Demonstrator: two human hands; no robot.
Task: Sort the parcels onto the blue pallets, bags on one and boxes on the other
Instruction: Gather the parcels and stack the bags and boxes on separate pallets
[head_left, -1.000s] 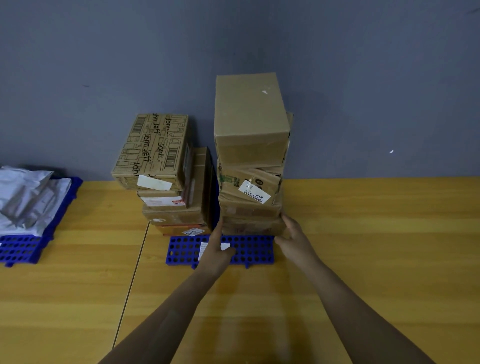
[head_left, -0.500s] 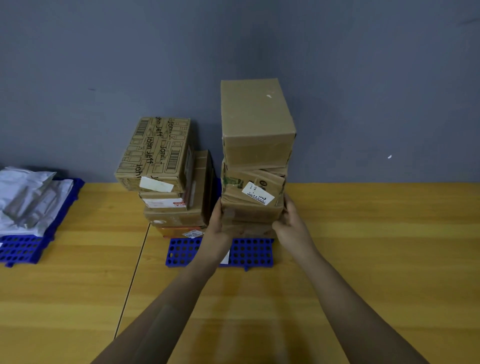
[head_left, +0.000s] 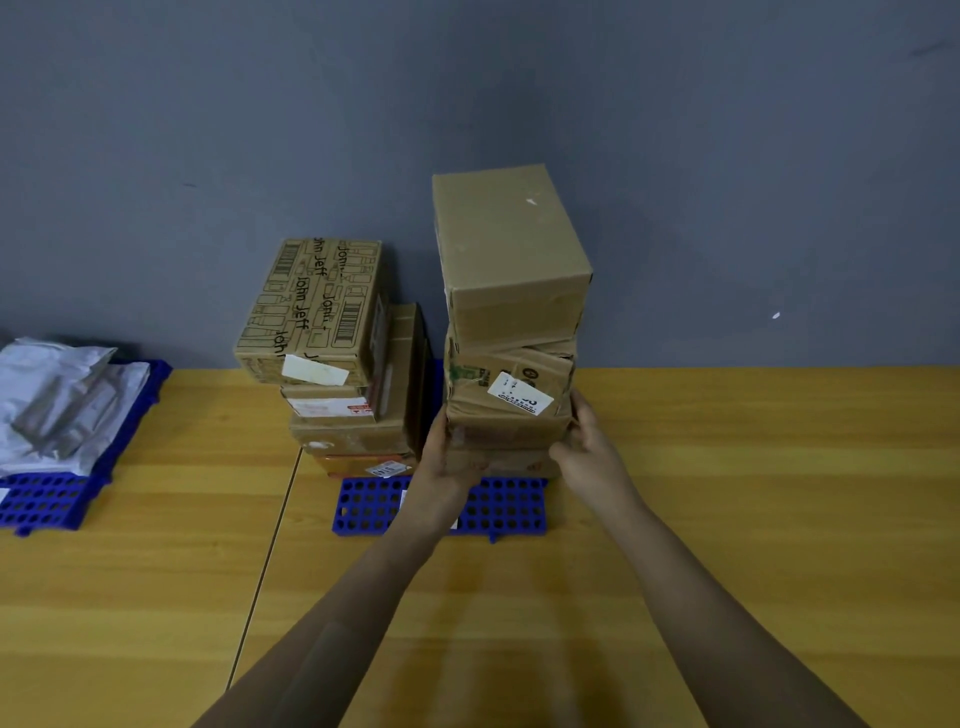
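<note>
At the centre of the frame the left hand (head_left: 448, 462) and right hand (head_left: 589, 447) clasp the lower part of a tall stack of brown cardboard boxes (head_left: 511, 260). Each hand wraps a front corner, fingers up the side and thumb on the front face. The stack stands at the back of a blue perforated plastic pallet (head_left: 374, 506), just beside a shorter stack of printed cardboard boxes (head_left: 317, 312). The step looks like squaring up the box pile, with sorting nearly done. The top box overhangs slightly, so the next move calls for a gentle, even release. At the left edge, silver-grey plastic mailing bags (head_left: 62, 400) lie on a second blue pallet (head_left: 47, 501). Both pallets rest on a yellow wooden table (head_left: 753, 493) against a plain grey-blue wall (head_left: 675, 156).
</note>
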